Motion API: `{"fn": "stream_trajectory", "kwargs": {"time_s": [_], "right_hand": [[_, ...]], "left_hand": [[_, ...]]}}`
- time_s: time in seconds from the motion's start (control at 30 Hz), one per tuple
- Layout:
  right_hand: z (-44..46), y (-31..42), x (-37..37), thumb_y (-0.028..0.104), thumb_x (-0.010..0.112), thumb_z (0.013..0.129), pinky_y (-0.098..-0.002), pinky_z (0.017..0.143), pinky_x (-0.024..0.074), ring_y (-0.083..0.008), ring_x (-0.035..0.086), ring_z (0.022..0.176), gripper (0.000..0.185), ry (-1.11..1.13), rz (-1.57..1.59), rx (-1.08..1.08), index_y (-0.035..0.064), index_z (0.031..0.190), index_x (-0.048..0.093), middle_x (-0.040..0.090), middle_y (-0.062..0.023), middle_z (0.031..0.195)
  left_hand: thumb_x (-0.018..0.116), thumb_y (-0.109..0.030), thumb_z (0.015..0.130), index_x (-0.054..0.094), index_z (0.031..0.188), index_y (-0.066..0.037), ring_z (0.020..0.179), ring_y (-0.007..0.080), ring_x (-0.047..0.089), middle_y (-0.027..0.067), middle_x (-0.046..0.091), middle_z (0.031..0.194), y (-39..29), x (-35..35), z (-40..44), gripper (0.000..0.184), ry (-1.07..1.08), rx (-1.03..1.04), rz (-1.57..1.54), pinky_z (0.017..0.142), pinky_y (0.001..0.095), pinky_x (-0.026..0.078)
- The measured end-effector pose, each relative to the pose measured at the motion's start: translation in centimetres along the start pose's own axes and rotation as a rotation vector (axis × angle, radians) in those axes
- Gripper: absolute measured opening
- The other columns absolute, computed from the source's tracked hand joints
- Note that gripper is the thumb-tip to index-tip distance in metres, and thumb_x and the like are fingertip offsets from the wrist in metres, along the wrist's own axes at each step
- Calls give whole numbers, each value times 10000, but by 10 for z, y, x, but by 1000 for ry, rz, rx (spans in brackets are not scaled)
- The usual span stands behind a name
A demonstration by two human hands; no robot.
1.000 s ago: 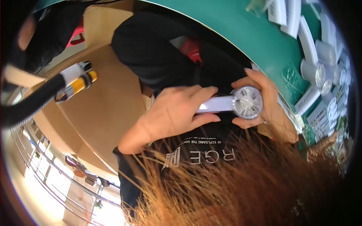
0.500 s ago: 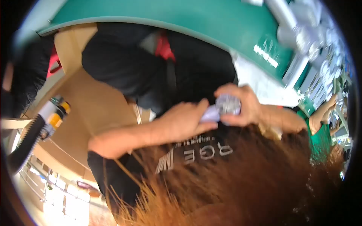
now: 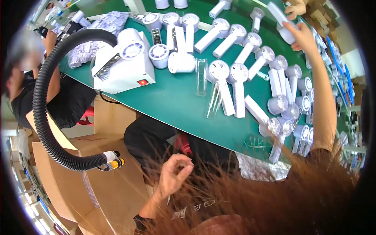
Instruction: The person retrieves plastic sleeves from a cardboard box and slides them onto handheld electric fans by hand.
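My left hand (image 3: 176,174) is over my lap, fingers curled and thumb tip against a fingertip, with no object visible in it. My right hand (image 3: 303,37) reaches far over the green table (image 3: 172,102) to the upper right, its fingers on the round head of a white handheld fan (image 3: 285,31). Beside that fan's handle is another person's hand (image 3: 295,8). Many white fans (image 3: 219,71) lie on the table between my hands, some with heads up. Clear plastic holders (image 3: 201,77) lie near them.
A white box-shaped device (image 3: 127,72) with a red switch stands on the table's left. A black ribbed hose (image 3: 41,90) curves down to a yellow-tipped end. Cardboard boxes (image 3: 117,188) are at lower left. Another person (image 3: 43,98) sits at far left.
The view has swung to show more of the table. My hands, earlier together on a fan over my lap, are now apart; the right one has reached out to the upper right.
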State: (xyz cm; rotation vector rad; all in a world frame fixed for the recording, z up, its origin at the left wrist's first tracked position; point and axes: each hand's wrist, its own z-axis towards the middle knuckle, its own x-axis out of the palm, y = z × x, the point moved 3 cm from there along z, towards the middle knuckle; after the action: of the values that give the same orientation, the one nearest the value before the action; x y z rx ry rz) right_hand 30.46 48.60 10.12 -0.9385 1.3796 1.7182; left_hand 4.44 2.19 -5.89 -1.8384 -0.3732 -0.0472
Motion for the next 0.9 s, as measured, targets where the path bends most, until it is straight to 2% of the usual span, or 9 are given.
{"fn": "stream_trajectory", "kwargs": {"time_s": [0.2,0.3,0.33,0.47,0.57,0.7,0.77,0.83,0.9], "right_hand": [[79,-60,103,604,654,739,-358,496,563,-289,689,630,807,161,-86,304,-152,1014,606,671,-246,917],[87,-71,121,592,646,753,-410,523,568,-335,692,667,806,236,-237,255,-159,1042,601,662,-252,1010],[82,-59,117,601,641,756,-465,661,569,-372,692,816,823,308,-315,244,-141,1108,580,642,-266,1096],[79,-28,99,551,619,801,-467,887,486,-391,619,1050,733,-1,-620,-187,-48,1213,524,630,-287,1104],[60,28,85,481,621,812,-468,871,489,-401,616,1027,616,-30,-609,-421,-9,1178,547,641,-256,1087],[74,67,108,327,661,800,-461,882,487,-394,597,1051,495,-65,-444,-586,39,1183,541,630,-212,1130],[101,77,133,266,652,804,-458,901,486,-384,575,1095,520,-47,-498,-626,51,1252,500,595,-201,1201],[130,86,155,206,640,803,-453,939,473,-373,536,1158,573,-10,-561,-615,69,1324,446,532,-188,1294],[155,94,180,146,627,797,-447,994,449,-362,481,1240,653,63,-631,-555,92,1399,379,440,-170,1409]], "left_hand": [[690,-48,799,596,991,-39,819,206,628,91,632,893,-33,7,24,214,-84,295,604,737,314,490],[736,-151,775,598,1004,-48,829,288,609,114,630,908,-44,9,59,288,-113,442,754,731,370,488],[752,-182,768,587,1031,-41,840,291,609,117,634,921,-49,12,73,342,-145,482,825,741,380,487],[795,-280,740,538,1132,-14,856,296,611,115,650,956,-61,40,125,538,-270,561,984,764,401,482],[799,-321,735,519,1167,-2,859,297,612,111,656,970,-43,50,148,605,-256,527,932,772,402,481],[802,-157,737,393,1338,-31,864,185,619,69,661,982,-34,32,111,738,-126,442,568,732,314,485],[763,-44,754,313,1405,-45,922,162,611,91,642,1040,-35,12,69,791,59,182,327,759,303,491],[780,-113,778,427,1338,-46,971,198,617,94,627,1142,-3,-14,28,665,102,114,1,768,312,509],[750,-46,766,495,1263,-44,1017,236,613,130,599,1195,16,-48,-1,558,77,70,14,824,343,503]]}}
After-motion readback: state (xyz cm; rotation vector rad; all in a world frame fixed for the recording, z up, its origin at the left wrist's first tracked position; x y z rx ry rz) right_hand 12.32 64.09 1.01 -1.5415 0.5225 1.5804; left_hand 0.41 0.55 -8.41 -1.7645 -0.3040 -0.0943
